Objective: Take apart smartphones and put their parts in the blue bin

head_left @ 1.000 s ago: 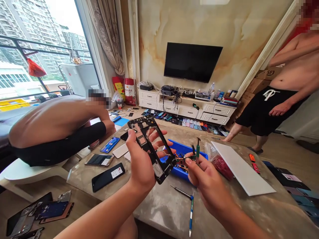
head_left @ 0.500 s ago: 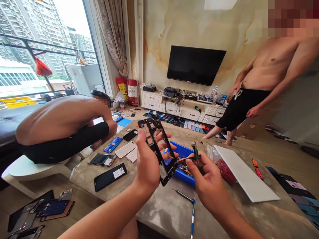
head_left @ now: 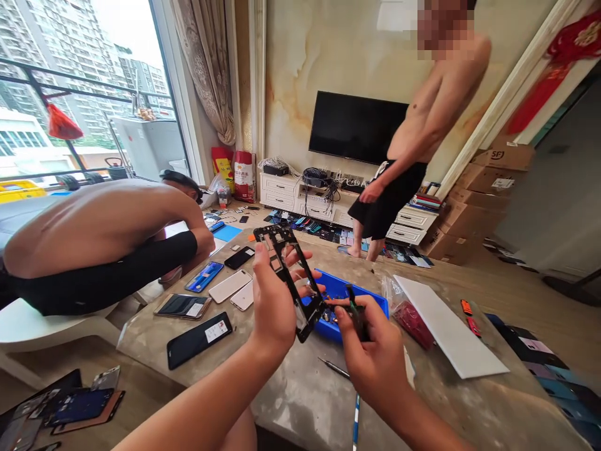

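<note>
My left hand (head_left: 275, 304) grips a black phone mid-frame (head_left: 287, 270), an empty skeletal chassis with cut-outs, holding it upright by its lower side. My right hand (head_left: 373, 354) pinches a small circuit strip (head_left: 339, 303) and a green-handled tool (head_left: 357, 319) together, close to the frame's lower edge. Both hands are above a blue plastic tray (head_left: 361, 295) on the marble-topped table (head_left: 141, 341). My right hand hides much of the tool. A thin screwdriver (head_left: 334, 368) and a blue-and-white pry tool (head_left: 355, 423) lie on the table below my hands.
Several phones (head_left: 197, 338) lie left on the table, and a white board (head_left: 451, 326) and a plastic bag of red items (head_left: 413, 326) lie right. One person (head_left: 101, 247) sits hunched at left; another (head_left: 413, 144) stands beyond the table.
My view has swung slightly left. My right hand has moved left, closer to the mid-frame, and the frame now tilts more. The standing person has moved left, in front of the television.
</note>
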The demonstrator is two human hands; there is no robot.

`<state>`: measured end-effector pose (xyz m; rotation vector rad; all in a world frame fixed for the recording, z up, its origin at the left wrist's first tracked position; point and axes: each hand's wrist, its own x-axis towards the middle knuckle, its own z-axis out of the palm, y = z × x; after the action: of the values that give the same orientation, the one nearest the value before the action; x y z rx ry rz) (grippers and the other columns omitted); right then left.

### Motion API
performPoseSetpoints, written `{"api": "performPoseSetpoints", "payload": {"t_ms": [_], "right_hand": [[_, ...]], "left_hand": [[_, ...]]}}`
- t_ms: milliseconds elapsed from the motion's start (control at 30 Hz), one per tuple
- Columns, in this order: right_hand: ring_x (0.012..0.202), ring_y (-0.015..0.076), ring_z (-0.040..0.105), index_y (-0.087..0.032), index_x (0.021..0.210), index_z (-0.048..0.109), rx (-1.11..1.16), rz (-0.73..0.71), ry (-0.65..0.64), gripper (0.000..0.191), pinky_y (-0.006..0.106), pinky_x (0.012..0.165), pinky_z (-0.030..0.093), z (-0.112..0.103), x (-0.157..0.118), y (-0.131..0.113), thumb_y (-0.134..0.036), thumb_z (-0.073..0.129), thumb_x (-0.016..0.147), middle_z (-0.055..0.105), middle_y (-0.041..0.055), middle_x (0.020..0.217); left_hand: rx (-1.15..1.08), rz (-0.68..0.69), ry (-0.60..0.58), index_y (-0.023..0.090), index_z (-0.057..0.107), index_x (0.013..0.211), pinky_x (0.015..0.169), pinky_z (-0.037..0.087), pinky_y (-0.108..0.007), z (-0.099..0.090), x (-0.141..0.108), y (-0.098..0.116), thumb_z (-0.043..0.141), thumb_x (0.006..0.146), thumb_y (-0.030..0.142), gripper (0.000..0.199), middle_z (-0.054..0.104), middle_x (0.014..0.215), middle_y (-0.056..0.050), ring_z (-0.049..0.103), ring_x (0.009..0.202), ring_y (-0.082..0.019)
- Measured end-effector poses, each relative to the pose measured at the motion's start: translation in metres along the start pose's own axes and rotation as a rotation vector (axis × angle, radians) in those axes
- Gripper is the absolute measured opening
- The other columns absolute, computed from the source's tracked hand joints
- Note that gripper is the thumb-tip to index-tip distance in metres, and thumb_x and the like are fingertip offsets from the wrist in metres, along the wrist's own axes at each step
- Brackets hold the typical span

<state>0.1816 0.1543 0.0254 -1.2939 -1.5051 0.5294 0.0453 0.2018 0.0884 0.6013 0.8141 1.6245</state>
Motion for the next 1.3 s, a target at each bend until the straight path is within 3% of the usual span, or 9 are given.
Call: {"api": "performPoseSetpoints", "payload": {"t_ms": [133,200,367,567,700,833,1033,1300], "right_hand": [[0.081,0.0185,0.058,-0.022,0.101,0.062,0.363,0.207,-0.019,0.027,0.029,0.073,0.045,0.001,0.015,-0.008,-0.047,0.065,0.090,0.065,0.0020,0.085],[0.075,0.0170,0.056,-0.022,0.096,0.062,0.505,0.272,-0.031,0.030,0.028,0.071,0.045,0.001,0.021,-0.009,-0.047,0.072,0.085,0.063,0.0006,0.081],[0.049,0.0080,0.028,-0.021,0.091,0.063,0.598,0.322,-0.033,0.030,0.024,0.050,0.031,0.000,0.024,-0.004,-0.047,0.074,0.082,0.051,-0.0056,0.067],[0.049,0.0066,0.022,-0.021,0.088,0.064,0.655,0.335,-0.031,0.027,0.022,0.048,0.030,-0.004,0.019,-0.007,-0.044,0.077,0.080,0.041,-0.0085,0.061],[0.052,0.0069,0.035,-0.022,0.090,0.066,0.636,0.309,-0.031,0.025,0.022,0.060,0.043,-0.008,0.017,-0.013,-0.044,0.077,0.082,0.050,-0.0068,0.066],[0.084,0.0160,0.061,-0.023,0.100,0.067,0.501,0.257,-0.073,0.029,0.026,0.079,0.049,-0.013,0.015,-0.017,-0.048,0.071,0.086,0.069,0.0017,0.091],[0.088,0.0200,0.066,-0.024,0.099,0.070,0.417,0.227,-0.103,0.032,0.030,0.081,0.051,-0.013,0.013,-0.018,-0.052,0.069,0.086,0.073,0.0038,0.094],[0.094,0.0251,0.068,-0.022,0.096,0.074,0.369,0.201,-0.124,0.029,0.036,0.086,0.050,-0.009,0.014,-0.013,-0.048,0.072,0.084,0.076,0.0063,0.100]], "left_hand": [[-0.067,-0.062,-0.046,0.016,0.062,0.106,0.060,0.061,-0.031,-0.002,0.000,0.005,0.032,0.095,0.065,0.058,0.071,0.101,-0.011,0.072,0.074,-0.021],[-0.095,-0.066,-0.053,0.017,0.062,0.106,0.060,0.061,-0.031,-0.003,-0.001,0.008,0.031,0.094,0.064,0.058,0.071,0.099,-0.011,0.072,0.075,-0.022],[-0.191,-0.104,-0.102,0.017,0.062,0.106,0.059,0.061,-0.034,-0.007,0.000,0.010,0.032,0.093,0.065,0.058,0.070,0.093,-0.010,0.072,0.076,-0.024],[-0.256,-0.133,-0.246,0.017,0.061,0.107,0.057,0.060,-0.036,-0.013,0.003,0.010,0.033,0.091,0.067,0.060,0.070,0.091,-0.011,0.070,0.070,-0.024],[-0.241,-0.132,-0.285,0.017,0.063,0.106,0.056,0.060,-0.038,-0.014,0.004,0.010,0.035,0.090,0.067,0.059,0.070,0.092,-0.012,0.069,0.069,-0.024],[-0.238,-0.135,-0.287,0.018,0.063,0.106,0.056,0.060,-0.038,-0.016,0.006,0.009,0.037,0.089,0.069,0.060,0.070,0.093,-0.012,0.069,0.070,-0.025],[-0.231,-0.143,-0.267,0.019,0.064,0.105,0.057,0.060,-0.040,-0.017,0.007,0.008,0.035,0.088,0.072,0.062,0.070,0.092,-0.012,0.069,0.071,-0.026],[-0.230,-0.093,-0.333,0.019,0.065,0.109,0.059,0.060,-0.037,-0.016,0.007,0.005,0.036,0.090,0.069,0.061,0.071,0.095,-0.011,0.069,0.071,-0.024]]}}
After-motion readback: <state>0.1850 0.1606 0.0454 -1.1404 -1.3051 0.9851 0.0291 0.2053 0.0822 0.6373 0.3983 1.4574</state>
